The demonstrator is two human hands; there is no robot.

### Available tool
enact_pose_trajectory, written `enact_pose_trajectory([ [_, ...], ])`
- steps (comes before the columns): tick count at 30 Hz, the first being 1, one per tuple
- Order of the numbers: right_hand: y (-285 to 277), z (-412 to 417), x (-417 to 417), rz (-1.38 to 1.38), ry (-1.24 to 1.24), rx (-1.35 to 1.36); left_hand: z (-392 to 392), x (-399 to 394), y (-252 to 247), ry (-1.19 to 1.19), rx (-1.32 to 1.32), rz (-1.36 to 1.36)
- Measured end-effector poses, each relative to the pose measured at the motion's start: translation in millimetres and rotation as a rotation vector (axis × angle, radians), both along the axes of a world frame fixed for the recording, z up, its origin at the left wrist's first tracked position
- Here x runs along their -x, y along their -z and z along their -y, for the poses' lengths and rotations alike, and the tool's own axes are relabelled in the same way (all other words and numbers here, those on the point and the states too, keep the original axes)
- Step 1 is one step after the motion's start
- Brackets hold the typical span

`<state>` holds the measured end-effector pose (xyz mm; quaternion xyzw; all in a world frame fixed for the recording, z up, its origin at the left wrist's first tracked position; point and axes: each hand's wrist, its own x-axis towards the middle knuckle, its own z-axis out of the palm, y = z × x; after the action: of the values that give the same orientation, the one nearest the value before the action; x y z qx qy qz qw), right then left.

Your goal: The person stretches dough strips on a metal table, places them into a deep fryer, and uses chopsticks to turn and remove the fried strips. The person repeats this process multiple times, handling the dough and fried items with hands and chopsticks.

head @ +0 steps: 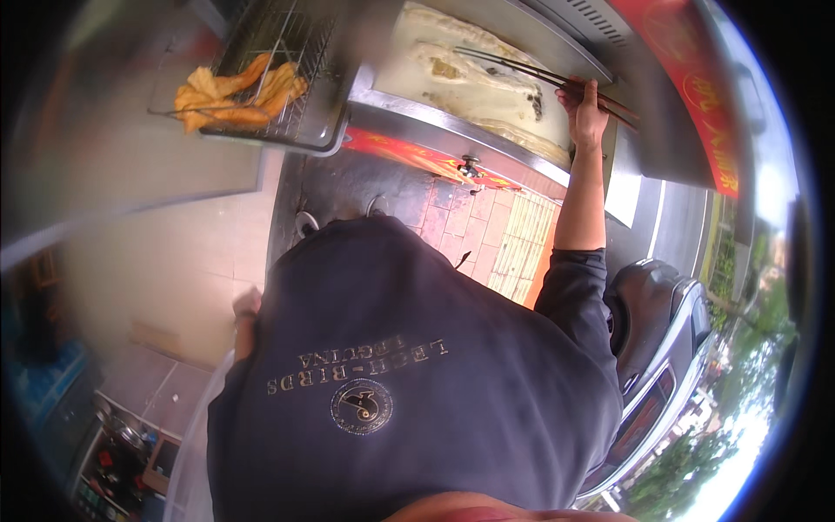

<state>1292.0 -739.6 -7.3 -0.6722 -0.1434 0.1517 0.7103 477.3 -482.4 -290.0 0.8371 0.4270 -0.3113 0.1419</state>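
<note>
My right hand (pixel 585 112) grips a pair of long dark chopsticks (pixel 515 64). Their tips reach over a rectangular metal frying vat (pixel 450 121). Inside the vat is a pale, cloudy liquid (pixel 479 98) with whitish streaks and brownish patches; whether the tips touch it is hard to tell. My left hand (pixel 246 303) hangs low beside my body at the left, blurred, its fingers partly hidden. Golden fried dough sticks (pixel 235 98) lie in a wire rack (pixel 303 49) over a dark metal tray (pixel 277 143), left of the vat.
A tap (pixel 468 168) juts from the vat's front, near a red printed banner (pixel 404 151). A pale work surface (pixel 163 163) extends at the left. Right of me are a metal hood (pixel 587 26) and a parked dark car (pixel 652 339). Tiled floor (pixel 456 215) lies below.
</note>
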Motion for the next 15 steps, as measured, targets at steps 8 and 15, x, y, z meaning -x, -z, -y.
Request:
enact_pose_trajectory([
  [8, -3.6, 12.3, 5.3, 0.052, -0.033, 0.176, 25.9, 28.4, 24.3, -0.106, 0.160, -0.092],
  [15, -7.2, 25.3, -9.5, 0.069, 0.065, 0.083, -13.9, 2.0, 32.3, -0.280, 0.193, 0.135],
])
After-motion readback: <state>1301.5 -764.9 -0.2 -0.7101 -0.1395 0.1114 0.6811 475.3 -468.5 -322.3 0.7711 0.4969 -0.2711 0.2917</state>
